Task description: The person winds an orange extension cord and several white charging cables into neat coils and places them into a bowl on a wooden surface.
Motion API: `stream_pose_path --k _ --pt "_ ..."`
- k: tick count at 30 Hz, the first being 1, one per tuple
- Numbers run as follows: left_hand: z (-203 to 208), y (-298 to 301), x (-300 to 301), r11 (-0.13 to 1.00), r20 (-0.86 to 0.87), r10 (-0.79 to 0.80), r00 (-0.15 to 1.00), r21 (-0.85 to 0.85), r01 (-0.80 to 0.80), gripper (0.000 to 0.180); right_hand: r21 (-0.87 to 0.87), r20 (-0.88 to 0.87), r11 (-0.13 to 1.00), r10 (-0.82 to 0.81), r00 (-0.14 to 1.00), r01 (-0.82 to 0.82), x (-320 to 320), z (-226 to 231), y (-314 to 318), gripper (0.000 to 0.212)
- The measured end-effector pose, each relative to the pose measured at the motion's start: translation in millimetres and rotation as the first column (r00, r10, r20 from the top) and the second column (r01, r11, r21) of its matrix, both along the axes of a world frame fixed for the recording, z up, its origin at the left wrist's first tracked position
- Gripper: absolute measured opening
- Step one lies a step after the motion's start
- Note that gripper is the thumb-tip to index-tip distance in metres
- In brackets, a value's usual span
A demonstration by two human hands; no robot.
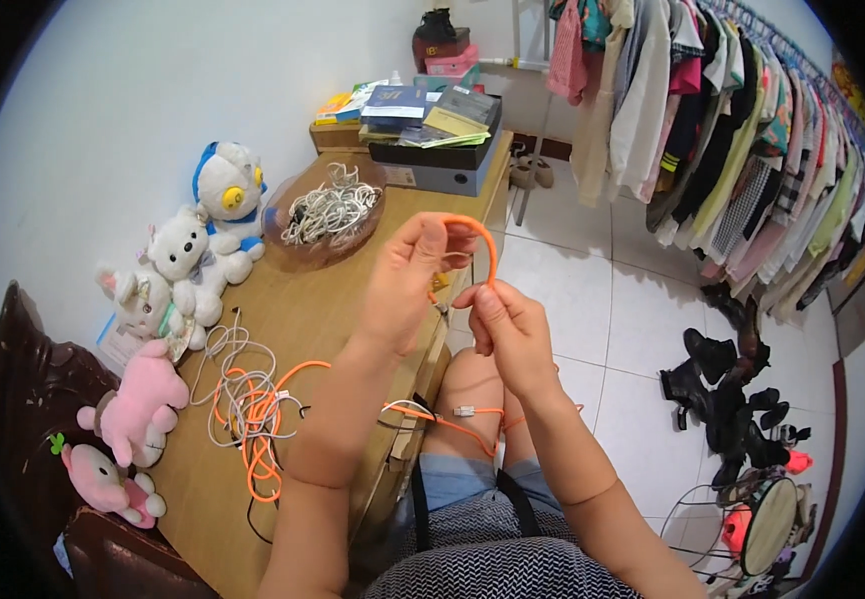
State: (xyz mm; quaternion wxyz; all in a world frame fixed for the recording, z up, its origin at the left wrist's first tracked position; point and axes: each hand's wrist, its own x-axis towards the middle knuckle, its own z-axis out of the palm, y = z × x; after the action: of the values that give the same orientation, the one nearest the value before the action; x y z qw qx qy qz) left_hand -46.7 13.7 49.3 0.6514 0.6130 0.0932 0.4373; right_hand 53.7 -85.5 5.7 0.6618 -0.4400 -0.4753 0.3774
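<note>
Between my two raised hands an orange cable (490, 245) bends in an arch. My left hand (415, 270) is closed round its upper part, fingers curled. Lower and to the right, my right hand (510, 329) pinches the same cable between thumb and fingers. More orange cable runs down across my lap, where a pale connector plug (464, 411) lies over my thighs. On the table, left of my left forearm, lies a loose tangle of orange cable (262, 477) and white cable (221, 347). Where the cable runs behind my left hand is partly hidden.
A clear bowl (278, 240) of bundled white cables stands on the wooden table (338, 299). Several plush toys (143, 399) line the wall at left. Behind the bowl, a box (432, 172) carries booklets. Clothes (742, 130) hang at right above dark shoes (722, 399) and a wire basket (767, 524).
</note>
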Motion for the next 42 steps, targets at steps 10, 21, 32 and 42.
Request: stream_pose_path --k 10,21,32,42 --pt "-0.3 10.8 -15.9 0.883 0.291 -0.207 0.934 -0.355 0.306 0.026 -0.067 0.459 0.951 -0.240 0.855 0.302 -19.7 -20.6 19.7 0.039" --pt "-4.8 -5.2 5.8 0.951 0.080 -0.050 0.996 -0.300 0.072 0.043 -0.039 0.254 0.973 -0.209 0.944 0.226 -16.4 -25.1 36.1 0.033" --pt "9.8 39.3 -33.4 0.916 -0.053 0.395 0.917 -0.056 -0.397 0.032 -0.078 0.189 0.966 -0.230 0.955 0.248 34.9 -40.6 2.2 0.013" --pt "-16.4 -11.5 9.3 0.919 -0.503 -0.273 0.820 0.117 0.377 0.039 0.478 0.181 0.776 -0.546 0.818 0.412 33.2 11.1 19.9 0.012"
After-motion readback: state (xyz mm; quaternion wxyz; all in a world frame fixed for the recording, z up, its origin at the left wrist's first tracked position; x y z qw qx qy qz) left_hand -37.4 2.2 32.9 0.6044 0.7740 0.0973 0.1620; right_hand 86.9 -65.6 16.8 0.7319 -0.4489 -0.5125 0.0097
